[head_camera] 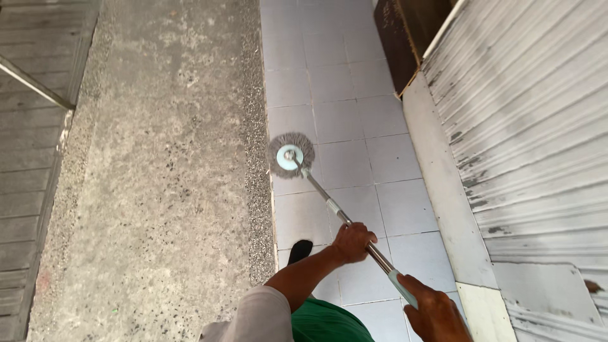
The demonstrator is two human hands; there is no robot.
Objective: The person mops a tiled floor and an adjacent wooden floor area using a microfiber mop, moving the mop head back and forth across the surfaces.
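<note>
Mopping in progress: left hand (352, 242) and right hand (434, 313) both clasp the pole (342, 216); mop (291, 154) on tiles (405, 206), twelve o'clock. Next stroke needs steady pull.

Tiled strip (354, 120) ahead of the mop head (291, 154) is wide open, nothing on it all the way up. Right side is boxed in: a pale curb (437, 190) runs along the tiles, and a corrugated shutter (538, 126) stands right behind it. A dark wooden box (396, 44) juts over the far tiles at top right. Left is open too: rough concrete (158, 177), then a grate (25, 190) with a metal bar (35, 83) across it.
</note>
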